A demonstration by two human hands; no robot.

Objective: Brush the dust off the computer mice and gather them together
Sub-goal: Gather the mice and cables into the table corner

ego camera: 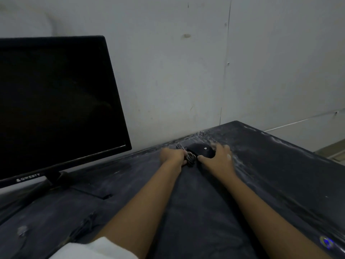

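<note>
Bundled grey mouse cable (190, 157) is gripped in curled fingers of left hand (171, 155). Black rounded plastic mouse (201, 151) is clasped by spread fingers and thumb of right hand (217, 157), at dusty black desk's (270, 174) far edge, near pale wall (177, 81).

— What's lost to you?
— My right hand (218, 157) covers the near side of the mouse (202, 152); my left hand (172, 156) hides part of the coiled cable (190, 158). The monitor (56, 101) runs off the left edge.
— Lower right?
— A blurred blue glow (325, 242); I can't tell what.

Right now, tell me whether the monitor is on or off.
Off, it seems: the monitor shows a wholly black screen, no picture or glow.
</note>
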